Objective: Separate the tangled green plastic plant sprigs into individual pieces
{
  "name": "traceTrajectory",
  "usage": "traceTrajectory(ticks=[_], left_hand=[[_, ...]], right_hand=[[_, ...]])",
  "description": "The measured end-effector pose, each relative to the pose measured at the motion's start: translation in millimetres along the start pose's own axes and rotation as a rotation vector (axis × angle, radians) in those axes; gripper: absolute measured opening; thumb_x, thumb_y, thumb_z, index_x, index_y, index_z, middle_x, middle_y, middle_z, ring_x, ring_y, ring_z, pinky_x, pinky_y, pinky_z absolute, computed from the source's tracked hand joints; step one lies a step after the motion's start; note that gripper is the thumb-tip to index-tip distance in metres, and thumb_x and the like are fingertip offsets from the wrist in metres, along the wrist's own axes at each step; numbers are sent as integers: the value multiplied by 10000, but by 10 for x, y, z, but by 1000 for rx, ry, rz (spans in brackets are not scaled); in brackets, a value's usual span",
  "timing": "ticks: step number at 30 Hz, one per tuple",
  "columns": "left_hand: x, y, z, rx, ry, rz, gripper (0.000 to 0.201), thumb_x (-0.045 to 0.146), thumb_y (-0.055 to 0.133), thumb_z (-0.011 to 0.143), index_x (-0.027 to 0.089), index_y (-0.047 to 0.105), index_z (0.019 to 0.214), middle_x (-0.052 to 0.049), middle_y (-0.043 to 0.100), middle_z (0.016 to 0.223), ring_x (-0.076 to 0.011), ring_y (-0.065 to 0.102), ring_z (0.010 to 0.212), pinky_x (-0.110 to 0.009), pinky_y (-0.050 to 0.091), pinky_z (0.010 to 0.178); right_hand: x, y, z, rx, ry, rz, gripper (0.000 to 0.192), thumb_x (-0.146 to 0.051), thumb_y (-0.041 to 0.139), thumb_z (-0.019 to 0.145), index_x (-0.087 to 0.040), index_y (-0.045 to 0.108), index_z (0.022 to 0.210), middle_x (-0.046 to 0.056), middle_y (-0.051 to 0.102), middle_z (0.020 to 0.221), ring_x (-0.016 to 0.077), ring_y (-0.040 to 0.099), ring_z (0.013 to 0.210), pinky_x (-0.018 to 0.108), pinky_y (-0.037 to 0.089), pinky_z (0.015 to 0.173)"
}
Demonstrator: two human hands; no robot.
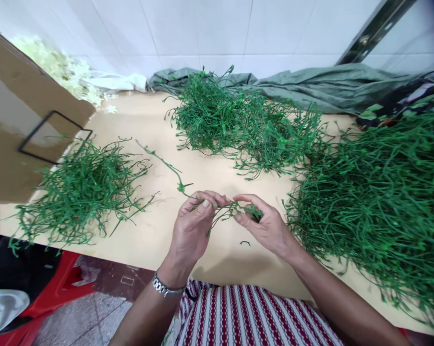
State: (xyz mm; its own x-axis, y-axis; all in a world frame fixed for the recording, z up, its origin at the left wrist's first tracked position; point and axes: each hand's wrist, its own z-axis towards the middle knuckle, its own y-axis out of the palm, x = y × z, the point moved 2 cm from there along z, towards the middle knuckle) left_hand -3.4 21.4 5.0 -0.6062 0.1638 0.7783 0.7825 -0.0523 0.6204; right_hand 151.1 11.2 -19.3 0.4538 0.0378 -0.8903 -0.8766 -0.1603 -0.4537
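My left hand (198, 218), with a metal watch (162, 287) on its wrist, pinches a thin green plastic stem (166, 165) whose long end reaches up and left over the table. Close beside it, my right hand (262, 223) holds a small bunch of green stem pieces (253, 211) in curled fingers, its fingertips at the piece between both hands. A tiny green scrap (245, 242) lies on the table under the right hand. Which strands join inside the left hand's grip is hidden.
Green stems are heaped at left (83, 192), at the back (238, 125) and, largest, at right (375, 202) on the beige table (159, 245). A cardboard box (33, 110) stands far left, near pale flowers (62, 67). Green cloth (310, 86) lines the wall. A red stool (64, 283) is below left.
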Motion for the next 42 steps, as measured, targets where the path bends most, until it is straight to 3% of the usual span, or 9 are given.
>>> traceTrajectory(ticks=[4,8,13,16,18,21,23,34,42], left_hand=[[-44,-20,13,-8,-11,-45,86,189,588,736,145,616,667,-26,620,731,-182,609,815,-389,349,988],[-37,-161,44,84,-20,92,166,236,547,789,145,641,891,-71,659,924,-203,592,961,-380,359,985],[216,-488,-52,222,-43,717,206,323,567,767,141,661,760,-63,674,784,-197,623,774,-333,475,756],[394,-457,-174,305,296,1361,214,276,572,760,143,605,596,-33,594,582,-170,555,607,-317,444,632],[389,-281,-232,183,619,1570,104,184,571,756,139,605,668,-45,604,660,-171,542,680,-322,434,680],[190,-25,-218,-240,693,1581,124,104,530,772,133,602,870,-76,619,833,-186,535,825,-346,428,765],[61,46,-177,-338,636,1547,144,85,492,789,128,580,895,-83,607,848,-191,526,842,-358,424,775],[61,-50,-160,-284,457,1198,160,29,469,780,150,566,817,-23,515,712,-116,479,658,-239,398,578],[105,-57,-144,-321,429,973,189,30,520,757,151,647,828,-42,578,710,-121,535,667,-253,429,586]], right_hand=[[-16,-22,23,53,-22,-36,223,-326,533,799,-171,585,951,-9,581,647,100,494,540,189,369,485],[-92,-78,-20,91,-130,-167,172,-298,545,801,-175,586,913,0,633,701,102,542,541,193,397,506],[-137,-125,-72,157,-312,-384,133,-263,515,828,-184,568,920,16,670,762,132,609,620,219,431,578],[-134,-106,-85,126,-378,-464,120,-240,504,834,-183,557,925,26,676,795,146,622,655,232,434,594],[-141,-83,-92,108,-411,-494,106,-223,506,832,-180,554,915,24,671,774,141,613,629,231,426,581],[-159,-44,-101,77,-434,-504,87,-207,502,832,-180,547,902,20,661,741,136,605,619,224,414,569],[-168,-19,-110,49,-440,-484,75,-206,500,834,-180,542,890,20,654,729,135,605,626,220,412,569],[-181,-147,-130,-21,-226,-100,204,-220,548,803,-200,553,1006,-14,612,745,86,524,566,179,405,525],[-208,-235,-112,-63,-295,-84,190,-173,519,813,-202,595,985,-2,645,808,93,568,666,180,440,588]])
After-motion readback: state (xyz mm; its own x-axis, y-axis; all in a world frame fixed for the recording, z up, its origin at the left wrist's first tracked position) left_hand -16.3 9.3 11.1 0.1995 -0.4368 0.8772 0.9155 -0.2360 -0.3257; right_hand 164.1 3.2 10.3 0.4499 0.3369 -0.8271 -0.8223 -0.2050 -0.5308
